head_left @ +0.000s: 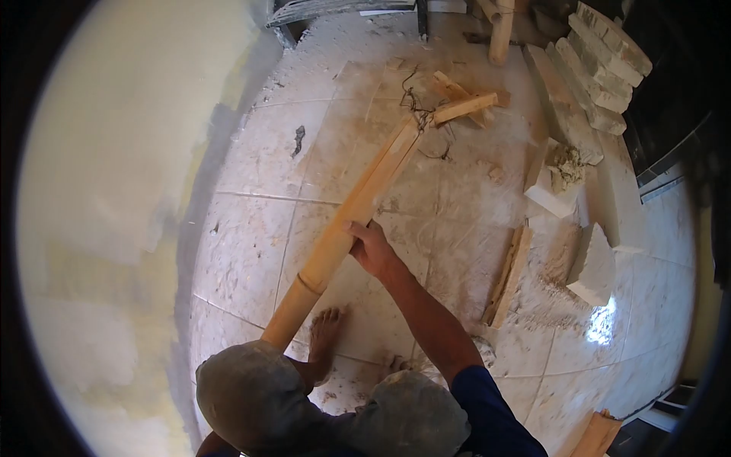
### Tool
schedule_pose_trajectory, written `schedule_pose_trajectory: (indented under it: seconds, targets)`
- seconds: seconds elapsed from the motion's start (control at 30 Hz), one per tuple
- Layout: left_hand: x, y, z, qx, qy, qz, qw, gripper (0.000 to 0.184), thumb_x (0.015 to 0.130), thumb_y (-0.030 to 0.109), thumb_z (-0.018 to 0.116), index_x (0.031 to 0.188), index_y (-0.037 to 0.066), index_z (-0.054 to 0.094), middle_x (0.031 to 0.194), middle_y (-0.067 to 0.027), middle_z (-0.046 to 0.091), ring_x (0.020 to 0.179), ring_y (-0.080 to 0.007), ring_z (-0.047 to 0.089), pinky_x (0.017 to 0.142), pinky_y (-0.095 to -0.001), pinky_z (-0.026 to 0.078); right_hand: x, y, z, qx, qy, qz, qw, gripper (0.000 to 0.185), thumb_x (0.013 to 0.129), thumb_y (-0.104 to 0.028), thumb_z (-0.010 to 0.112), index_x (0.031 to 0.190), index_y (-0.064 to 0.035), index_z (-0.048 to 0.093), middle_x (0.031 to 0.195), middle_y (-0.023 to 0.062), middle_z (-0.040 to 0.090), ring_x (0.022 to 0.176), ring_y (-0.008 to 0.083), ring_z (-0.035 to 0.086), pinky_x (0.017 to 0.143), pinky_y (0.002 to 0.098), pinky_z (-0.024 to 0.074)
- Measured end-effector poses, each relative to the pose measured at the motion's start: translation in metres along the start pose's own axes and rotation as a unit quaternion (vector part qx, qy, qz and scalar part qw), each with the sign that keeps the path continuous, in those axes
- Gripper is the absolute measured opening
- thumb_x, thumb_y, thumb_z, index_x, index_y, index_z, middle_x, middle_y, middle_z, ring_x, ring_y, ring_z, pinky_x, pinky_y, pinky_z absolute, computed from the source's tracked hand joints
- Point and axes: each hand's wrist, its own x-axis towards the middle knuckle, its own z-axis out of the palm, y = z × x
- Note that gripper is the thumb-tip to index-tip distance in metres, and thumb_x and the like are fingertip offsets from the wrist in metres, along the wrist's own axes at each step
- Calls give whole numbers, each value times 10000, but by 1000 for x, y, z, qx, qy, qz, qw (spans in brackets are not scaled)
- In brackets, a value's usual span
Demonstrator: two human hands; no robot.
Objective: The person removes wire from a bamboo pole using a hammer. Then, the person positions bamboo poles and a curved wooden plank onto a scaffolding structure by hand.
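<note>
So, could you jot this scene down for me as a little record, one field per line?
Right hand: gripping a bamboo pole
Left hand: out of sight
Pole position: slanting away from the person's knees
Far end of pole: tangled wire and short wood pieces
Floor: pale tiles, dusty and smeared
Left side: patchy wall
Right side: stacked pale slabs
Footwear: none on the visible foot

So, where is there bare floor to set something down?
Tile between the wall and bamboo pole is mostly bare; so is the dusty patch between the right hand and wooden strip. It is crowded at the pole's far end, with wire and wood pieces, and on the right, among white blocks.
</note>
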Motion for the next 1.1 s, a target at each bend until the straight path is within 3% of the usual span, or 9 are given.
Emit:
schedule_pose_trajectory:
  seconds: [0.57, 0.63, 0.7, 0.77, 0.8, 0.83, 0.9, 0.97, 1.1]
  targets:
    - [252, 56, 85, -10, -298, 33, 954, 634, 825, 274, 674, 1331, 3, 405, 1090, -197, 593, 1010, -264, 606, 874, -407, 496, -75, 99, 24, -238, -37, -32, 970, 483, 868, -248, 644, 1231, 12, 461, 1133, 128, 557, 1023, 217, 561, 857, 350, 478]
    - [255, 52, 86, -47, -341, 3, 939, 603, 790, 236, 697, 1281, -4, 441, 1006, -183, 615, 908, -271, 646, 811, -402, 534, -87, 96, 9, -490, -45, 207, 846, 463, 870, -279, 629, 1210, 8, 499, 1183, 177, 544, 1094, 245, 540, 903, 361, 461]
    - [257, 29, 83, -123, -301, -75, 943, 559, 747, 153, 689, 1230, -10, 460, 890, -167, 626, 739, -272, 657, 703, -394, 566, -127, 90, -25, -621, -228, -82, 745, 417, 866, -278, 623, 1177, -12, 546, 1162, 187, 573, 1043, 269, 584, 904, 358, 466]
    - [264, 13, 77, -136, -302, -88, 939, 561, 747, 151, 677, 1236, -11, 458, 887, -168, 628, 742, -278, 656, 701, -404, 565, -186, 45, -21, -569, 0, 51, 821, 353, 867, -275, 620, 1118, -27, 600, 1147, 157, 598, 962, 281, 621, 869, 365, 486]
    - [264, 4, 74, -147, -301, -99, 937, 562, 746, 149, 666, 1242, -12, 456, 884, -169, 630, 745, -283, 654, 699, -413, 563, -219, 47, -43, -651, 45, -128, 747, 297, 859, -228, 640, 1062, -11, 623, 1127, 168, 605, 913, 306, 634, 826, 374, 505]
    - [265, -1, 73, -153, -298, -103, 937, 562, 746, 149, 666, 1242, -12, 456, 884, -169, 630, 745, -283, 654, 699, -413, 563, -251, 31, -46, -617, 137, -49, 774, 231, 833, -167, 683, 988, 0, 648, 1127, 181, 604, 926, 316, 629, 793, 368, 516]
    - [273, -3, 73, -236, -412, -87, 876, 556, 750, 181, 656, 1238, -10, 469, 873, -187, 631, 739, -297, 653, 687, -423, 562, -302, 27, -48, -694, 389, -13, 606, 455, 806, -206, 709, 1172, -5, 528, 992, 190, 607, 879, 362, 607, 807, 450, 495]
    - [273, -3, 74, -291, -482, -94, 821, 552, 751, 189, 656, 1234, -8, 477, 875, -189, 632, 740, -298, 653, 688, -421, 560, -350, 43, -73, -754, 432, -15, 494, 557, 795, -218, 715, 1232, 5, 450, 1134, 239, 513, 1002, 430, 531, 839, 501, 461]
    - [272, -3, 81, -334, -519, -121, 778, 543, 752, 204, 656, 1225, -5, 491, 878, -192, 632, 743, -299, 652, 691, -418, 557, -371, 75, -79, -730, 482, 62, 481, 657, 746, -216, 751, 1267, -1, 414, 1175, 242, 475, 1081, 435, 485, 892, 493, 433]
